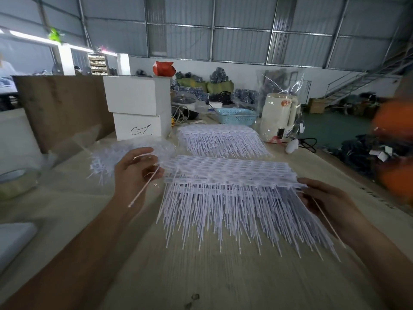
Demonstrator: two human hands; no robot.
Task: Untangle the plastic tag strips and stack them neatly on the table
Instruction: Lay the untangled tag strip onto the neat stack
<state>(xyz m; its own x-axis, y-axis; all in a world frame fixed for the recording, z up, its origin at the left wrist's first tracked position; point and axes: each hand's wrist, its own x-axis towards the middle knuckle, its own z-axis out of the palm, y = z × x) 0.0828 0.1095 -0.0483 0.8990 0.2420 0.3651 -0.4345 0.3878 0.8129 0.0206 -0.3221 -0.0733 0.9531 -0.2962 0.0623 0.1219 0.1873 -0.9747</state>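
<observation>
Clearly my left hand [138,168] and right hand [324,198] each pinch an end of the top strip [228,173]. Its tails could snag the stack [223,209] below and drag it askew.

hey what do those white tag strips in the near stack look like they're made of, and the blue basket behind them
White tag strips in the near stack: apparently thin translucent plastic, slightly glossy, with fine flexible tails. Pale blue perforated basket: likely moulded plastic, matte, judging by its uniform punched holes.
</observation>
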